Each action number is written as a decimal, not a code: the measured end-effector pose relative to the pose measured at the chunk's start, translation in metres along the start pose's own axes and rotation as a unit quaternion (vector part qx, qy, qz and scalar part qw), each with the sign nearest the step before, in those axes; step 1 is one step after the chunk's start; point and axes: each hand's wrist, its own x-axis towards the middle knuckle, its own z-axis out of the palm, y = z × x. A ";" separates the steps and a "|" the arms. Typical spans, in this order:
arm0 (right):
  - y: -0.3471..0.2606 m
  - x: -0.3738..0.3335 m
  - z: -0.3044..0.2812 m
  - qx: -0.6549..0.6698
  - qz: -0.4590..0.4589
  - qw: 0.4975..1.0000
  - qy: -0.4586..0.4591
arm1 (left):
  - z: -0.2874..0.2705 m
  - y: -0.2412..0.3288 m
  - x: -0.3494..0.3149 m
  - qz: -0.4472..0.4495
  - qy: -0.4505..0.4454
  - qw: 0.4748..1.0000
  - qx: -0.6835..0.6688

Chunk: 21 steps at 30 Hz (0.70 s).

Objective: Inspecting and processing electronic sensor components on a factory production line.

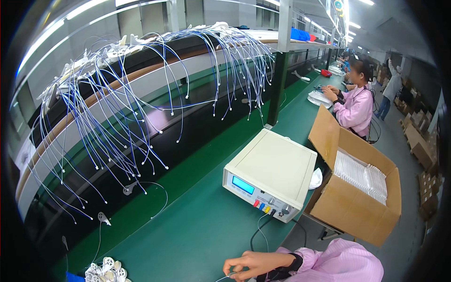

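- Down at the head view's bottom edge, what's the right hand (241,266) got?
- Pinching a thin pale wire (222,278), mostly cut off, over the green bench (181,235). Left hand's out of shot, so can't tell its state.

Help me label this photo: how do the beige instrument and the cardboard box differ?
The beige instrument is closed, with a lit blue screen; the cardboard box is open, with white pieces inside. The beige instrument rests on the green bench; the cardboard box stands beside the bench's right edge. Both are box-shaped.
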 end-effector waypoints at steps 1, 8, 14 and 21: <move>0.000 0.001 0.001 0.005 -0.005 1.000 0.000 | -0.001 0.000 -0.003 0.020 -0.006 0.999 -0.031; 0.004 0.003 0.005 -0.042 -0.009 0.999 -0.019 | 0.001 0.016 0.012 -0.015 -0.029 0.987 -0.155; 0.005 0.001 0.004 -0.063 -0.010 0.998 -0.016 | 0.011 0.015 0.015 -0.008 0.016 0.995 -0.098; 0.009 0.002 0.005 -0.060 -0.011 0.998 -0.018 | 0.014 0.015 0.019 0.014 0.006 0.998 -0.057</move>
